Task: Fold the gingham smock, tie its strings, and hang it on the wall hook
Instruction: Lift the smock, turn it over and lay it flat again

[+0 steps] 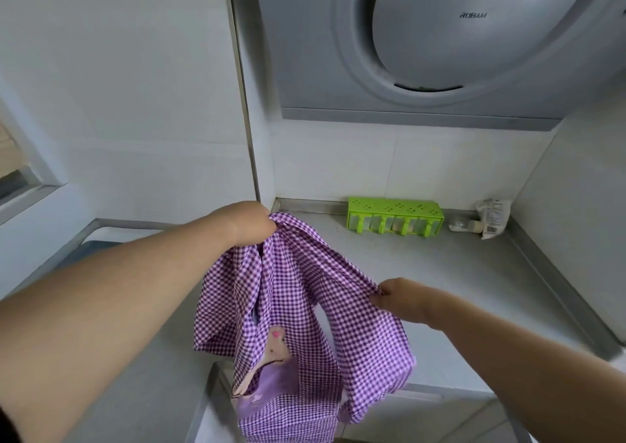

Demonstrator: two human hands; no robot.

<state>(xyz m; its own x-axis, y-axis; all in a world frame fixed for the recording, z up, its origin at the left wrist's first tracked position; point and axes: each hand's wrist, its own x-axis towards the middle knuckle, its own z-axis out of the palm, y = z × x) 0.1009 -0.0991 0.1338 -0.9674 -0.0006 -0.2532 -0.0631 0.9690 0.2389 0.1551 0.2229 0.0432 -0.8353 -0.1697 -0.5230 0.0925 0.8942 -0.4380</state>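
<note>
Smock [288, 314] is hanging in the air over the table [440, 273], stretched between both hands. Left hand [252, 222] is bunching its top edge in a closed grip, held higher and farther back. Right hand [394, 295] is pinching another edge, lower and nearer. Cloth is drooping below both grips, past the table's front edge. It is showing purple-and-white gingham, with a plain lilac panel and a pale cartoon patch low on the front. Green box [394, 217] is sitting by the back wall, its compartments closed behind small flaps; contents cannot be told. White packet [493, 217] is lying right of it.
</note>
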